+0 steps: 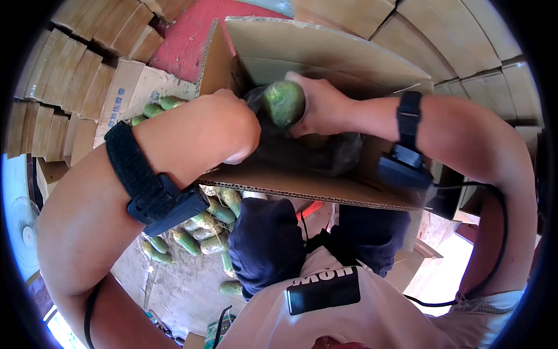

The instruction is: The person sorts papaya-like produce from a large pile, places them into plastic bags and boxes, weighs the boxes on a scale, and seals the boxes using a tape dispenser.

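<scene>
My right hand [320, 104] grips a green radish [284, 104], its rounded end towards the camera, over the opening of a cardboard box [314, 187]. Inside the box a dark plastic bag [305, 157] lines the space; part of another radish seems to show beneath my right hand. My left hand [237, 124] is at the box's left side, near the bag, its fingers mostly hidden behind the back of the hand, so what it holds cannot be told. Both wrists wear black straps with small devices.
Several green radishes [187, 242] lie on the floor at the left of my legs, and more [152, 110] lie beyond my left forearm beside a flattened carton [126, 83]. Stacked cardboard boxes [436, 39] stand behind and on both sides. A fan [26, 235] is at the far left.
</scene>
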Available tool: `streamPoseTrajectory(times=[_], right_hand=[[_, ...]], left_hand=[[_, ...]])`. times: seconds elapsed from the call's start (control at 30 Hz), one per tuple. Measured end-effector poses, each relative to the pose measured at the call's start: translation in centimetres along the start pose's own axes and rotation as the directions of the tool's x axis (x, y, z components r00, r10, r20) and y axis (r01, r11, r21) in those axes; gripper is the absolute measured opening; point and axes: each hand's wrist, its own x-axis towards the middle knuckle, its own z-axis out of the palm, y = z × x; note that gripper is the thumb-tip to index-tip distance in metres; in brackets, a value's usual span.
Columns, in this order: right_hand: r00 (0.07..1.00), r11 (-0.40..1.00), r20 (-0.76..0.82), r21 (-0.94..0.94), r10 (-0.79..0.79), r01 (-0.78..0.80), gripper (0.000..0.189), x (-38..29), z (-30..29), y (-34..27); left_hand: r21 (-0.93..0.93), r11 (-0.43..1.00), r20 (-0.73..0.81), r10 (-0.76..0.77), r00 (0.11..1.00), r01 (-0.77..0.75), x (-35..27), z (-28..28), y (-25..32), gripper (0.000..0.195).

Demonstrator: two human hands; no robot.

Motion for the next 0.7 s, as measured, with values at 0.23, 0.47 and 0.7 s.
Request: streamPoseTrajectory(times=[0.23,0.47,0.7], right_hand=[[0.909,0.972,0.417,-0.213,-0.004,0.102,0.085,7.2,9.2,7.9],[0.693,0.878,0.715,-0.387,0.092,0.282,0.074,9.0,14.6,11.0],[0.496,0.828,0.856,-0.378,0.143,0.415,0.063,7.3,13.5,11.5]], left_hand=[[0.116,0.929,-0.595,0.348,0.724,-0.352,-2.7,2.6,-2.5,0.018],[-0.324,0.690,-0.838,0.109,0.535,-0.647,-5.4,5.4,-3.9,0.018],[-0.540,0.530,-0.841,-0.313,0.441,-0.654,-12.7,12.6,-8.8,0.023]])
